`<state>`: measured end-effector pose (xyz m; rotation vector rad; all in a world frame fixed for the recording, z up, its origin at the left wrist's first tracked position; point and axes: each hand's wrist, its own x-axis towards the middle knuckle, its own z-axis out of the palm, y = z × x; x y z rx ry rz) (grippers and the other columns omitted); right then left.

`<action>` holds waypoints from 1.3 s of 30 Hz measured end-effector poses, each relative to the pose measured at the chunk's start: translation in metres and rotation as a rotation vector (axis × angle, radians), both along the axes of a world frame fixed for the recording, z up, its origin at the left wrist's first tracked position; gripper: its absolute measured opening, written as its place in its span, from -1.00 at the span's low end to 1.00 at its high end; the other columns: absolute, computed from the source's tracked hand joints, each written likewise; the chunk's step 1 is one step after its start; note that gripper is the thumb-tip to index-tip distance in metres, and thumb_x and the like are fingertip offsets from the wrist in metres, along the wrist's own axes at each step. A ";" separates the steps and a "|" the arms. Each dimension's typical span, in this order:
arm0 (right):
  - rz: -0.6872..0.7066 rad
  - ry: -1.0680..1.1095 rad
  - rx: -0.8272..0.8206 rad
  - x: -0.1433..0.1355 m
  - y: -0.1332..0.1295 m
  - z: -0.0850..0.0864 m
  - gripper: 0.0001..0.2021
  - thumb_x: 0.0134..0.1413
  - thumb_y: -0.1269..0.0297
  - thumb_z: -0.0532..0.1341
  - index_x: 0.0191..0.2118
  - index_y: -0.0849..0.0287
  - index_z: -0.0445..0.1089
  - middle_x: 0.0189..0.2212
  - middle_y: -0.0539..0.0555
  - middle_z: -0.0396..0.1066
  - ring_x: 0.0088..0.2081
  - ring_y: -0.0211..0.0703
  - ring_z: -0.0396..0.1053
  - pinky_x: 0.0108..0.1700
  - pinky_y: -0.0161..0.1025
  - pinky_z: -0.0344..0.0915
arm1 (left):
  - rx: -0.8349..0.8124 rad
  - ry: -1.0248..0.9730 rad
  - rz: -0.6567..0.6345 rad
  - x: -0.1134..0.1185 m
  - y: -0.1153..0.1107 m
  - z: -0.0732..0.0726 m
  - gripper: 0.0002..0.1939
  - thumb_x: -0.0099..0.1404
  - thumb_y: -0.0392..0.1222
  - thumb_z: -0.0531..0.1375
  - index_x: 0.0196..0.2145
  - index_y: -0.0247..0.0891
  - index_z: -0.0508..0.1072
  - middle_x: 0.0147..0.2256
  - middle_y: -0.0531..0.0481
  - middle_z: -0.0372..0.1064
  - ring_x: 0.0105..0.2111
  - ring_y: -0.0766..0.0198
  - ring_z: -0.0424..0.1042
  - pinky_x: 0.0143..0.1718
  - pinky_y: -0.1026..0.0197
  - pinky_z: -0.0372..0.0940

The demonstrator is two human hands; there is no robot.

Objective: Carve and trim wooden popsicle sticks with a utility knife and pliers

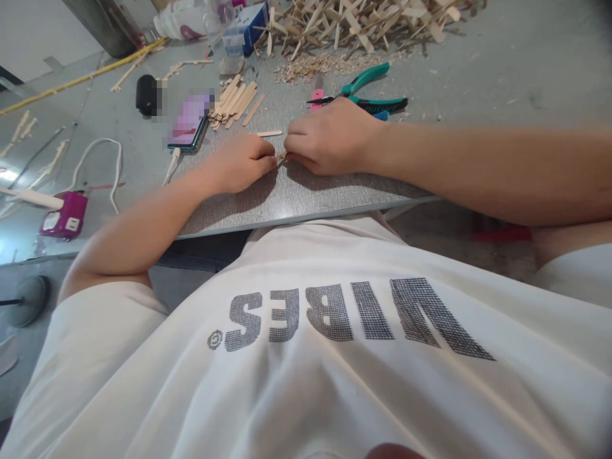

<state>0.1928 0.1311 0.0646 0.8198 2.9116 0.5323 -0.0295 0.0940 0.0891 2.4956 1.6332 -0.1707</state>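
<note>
Near the table's front edge, my left hand [246,162] and my right hand [329,140] meet with fingers pressed together. Between their fingertips is a small wooden piece [282,157], mostly hidden, its shape too small to make out. A flat wooden stick [270,134] lies just beyond the fingertips. Behind my left hand is a small pile of flat wooden sticks [234,102]. Pliers with green handles [366,80] lie open on the table just beyond my right hand, with a pink item [317,99] by their jaws.
A large heap of wooden pieces [358,22] stands at the back, with shavings [320,67] before it. To the left are a phone [191,121] on a white cable, a black case [146,95] and a purple power socket [64,215]. A blue box [248,29] stands behind.
</note>
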 end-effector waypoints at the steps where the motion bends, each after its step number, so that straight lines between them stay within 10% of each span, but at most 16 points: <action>1: -0.004 0.000 0.000 0.000 0.000 0.000 -0.48 0.74 0.20 -0.13 0.26 0.33 0.52 0.09 0.32 0.60 0.04 0.25 0.64 -0.11 0.03 0.47 | 0.001 -0.003 -0.006 0.000 0.000 0.000 -0.63 0.60 -0.04 0.09 -0.25 -0.19 0.61 -0.37 -0.05 0.55 -0.18 0.09 0.48 -0.06 0.03 0.24; 24: 0.022 0.019 0.017 0.004 -0.001 0.003 -0.52 0.63 0.24 -0.11 0.16 0.22 0.56 0.04 0.30 0.63 -0.07 0.12 0.57 -0.14 -0.03 0.42 | -0.011 0.022 -0.023 -0.001 0.006 -0.002 -0.61 0.54 -0.01 0.05 -0.29 -0.24 0.57 -0.41 0.02 0.36 -0.22 0.12 0.51 -0.05 0.06 0.27; 39: -0.005 -0.003 -0.012 0.002 -0.004 0.008 -0.51 0.68 0.23 -0.10 0.22 0.32 0.54 0.08 0.34 0.61 0.00 0.25 0.63 -0.08 0.04 0.47 | -0.102 -0.296 0.166 -0.005 0.006 -0.005 -0.73 0.58 -0.15 0.15 0.04 -0.25 0.63 -0.24 -0.05 0.66 -0.33 0.25 0.53 -0.14 0.08 0.42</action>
